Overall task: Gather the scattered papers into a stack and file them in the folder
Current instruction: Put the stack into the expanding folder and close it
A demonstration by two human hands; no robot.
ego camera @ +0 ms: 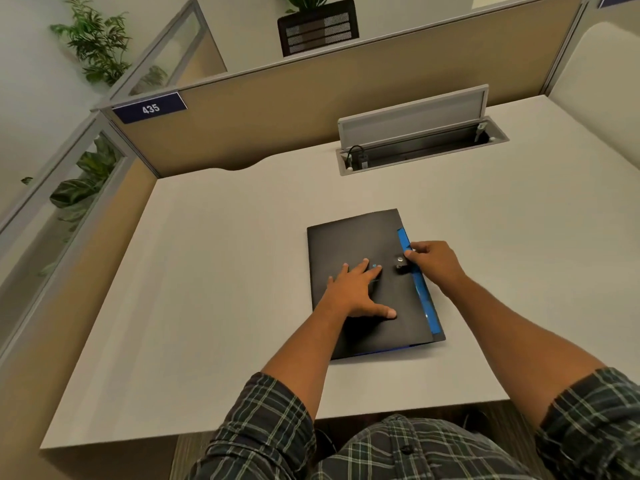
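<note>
A black folder (349,240) with a blue strip along its right edge lies closed on the desk in front of me. My left hand (356,292) presses flat on its cover with the fingers spread. My right hand (433,261) is at the folder's right edge and pinches the small strap with a metal snap button (400,259). No loose papers show on the desk; a thin blue edge peeks out at the folder's near side.
The pale desk (214,289) is bounded by tan cubicle partitions at the back and left. An open cable tray with a raised lid (415,133) sits in the desk behind the folder. Plants stand beyond the partitions.
</note>
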